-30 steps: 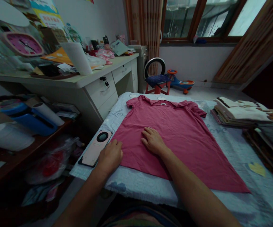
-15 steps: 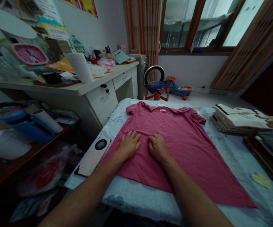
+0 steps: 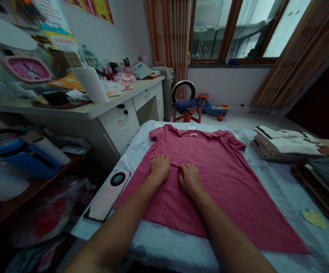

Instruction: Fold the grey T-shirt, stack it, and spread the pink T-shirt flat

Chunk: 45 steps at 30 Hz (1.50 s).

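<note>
Both hands' fingers (image 3: 164, 160) flat, unclenched, pressing on pink shirt (image 3: 224, 178) beneath.

Single head-worn view, facing forward and down, close over the bed (image 3: 158, 242)

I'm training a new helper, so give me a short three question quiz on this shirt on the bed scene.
1. True or false: both hands lie flat on the pink shirt.
2. What lies beside the shirt on the person's left: A a phone, B scissors, C a cup?
3. Fill in: the stack of folded clothes sits to the shirt's ____.

Key
1. True: the left hand and right hand press its middle.
2. A, the phone.
3. Right: the folded clothes.
</note>
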Tool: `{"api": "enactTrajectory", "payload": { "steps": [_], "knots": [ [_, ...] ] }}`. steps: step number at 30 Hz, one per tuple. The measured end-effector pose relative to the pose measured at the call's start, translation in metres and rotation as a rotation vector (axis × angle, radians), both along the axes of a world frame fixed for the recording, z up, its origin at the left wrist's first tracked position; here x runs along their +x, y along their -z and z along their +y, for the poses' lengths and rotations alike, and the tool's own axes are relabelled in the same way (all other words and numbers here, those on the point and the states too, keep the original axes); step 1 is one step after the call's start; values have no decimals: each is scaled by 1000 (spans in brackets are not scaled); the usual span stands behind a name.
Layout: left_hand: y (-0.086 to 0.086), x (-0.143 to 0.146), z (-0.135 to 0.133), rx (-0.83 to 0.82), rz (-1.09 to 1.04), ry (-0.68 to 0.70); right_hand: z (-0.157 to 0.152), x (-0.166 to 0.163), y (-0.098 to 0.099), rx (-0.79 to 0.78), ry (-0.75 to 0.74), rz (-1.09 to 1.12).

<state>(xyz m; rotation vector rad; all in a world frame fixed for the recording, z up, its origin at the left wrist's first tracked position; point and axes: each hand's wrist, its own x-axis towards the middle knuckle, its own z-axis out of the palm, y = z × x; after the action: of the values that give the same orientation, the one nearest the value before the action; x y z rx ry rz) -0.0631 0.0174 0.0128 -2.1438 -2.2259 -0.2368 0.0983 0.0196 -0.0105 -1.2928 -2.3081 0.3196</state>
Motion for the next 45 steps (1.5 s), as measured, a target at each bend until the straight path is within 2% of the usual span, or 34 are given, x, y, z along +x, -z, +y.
{"api": "enactTrajectory", "payload": {
  "steps": [4,8,11,13,16,18,20,23,25,29,32,34,37,41,45],
  "knots": [
    [18,0,1,114,-18,-18,0,2,-1,-64,1,-103],
    [28,-6,5,132,-30,-16,1,5,-4,-169,-9,-259],
    [33,-8,7,122,-40,-29,8,7,-13,-189,-48,-312],
    [36,-8,8,103,-43,-34,14,8,-21,-156,-119,-302],
    [38,-11,9,84,-66,-39,25,7,-28,-85,-312,-219],
    [37,-16,11,98,-101,-54,30,6,-27,-45,-430,-166],
    [35,-21,13,151,-139,-70,35,6,-22,-12,-465,-139],
    [28,-24,13,246,-181,-37,43,13,-11,16,-355,-147],
    [24,-22,11,258,-205,46,51,22,-4,8,-242,-188],
    [19,-11,5,155,-223,290,62,38,5,-37,-56,-258],
    [19,-4,3,84,-190,364,63,43,6,-41,57,-256],
    [20,-3,1,72,-173,334,61,42,5,6,59,-221],
    [22,-5,1,67,-143,228,57,38,4,73,-51,-126],
    [27,-9,3,7,-69,30,55,35,5,31,-184,-112],
    [33,-11,8,-67,-29,-123,60,43,4,-32,-70,-213]
  ]
}}
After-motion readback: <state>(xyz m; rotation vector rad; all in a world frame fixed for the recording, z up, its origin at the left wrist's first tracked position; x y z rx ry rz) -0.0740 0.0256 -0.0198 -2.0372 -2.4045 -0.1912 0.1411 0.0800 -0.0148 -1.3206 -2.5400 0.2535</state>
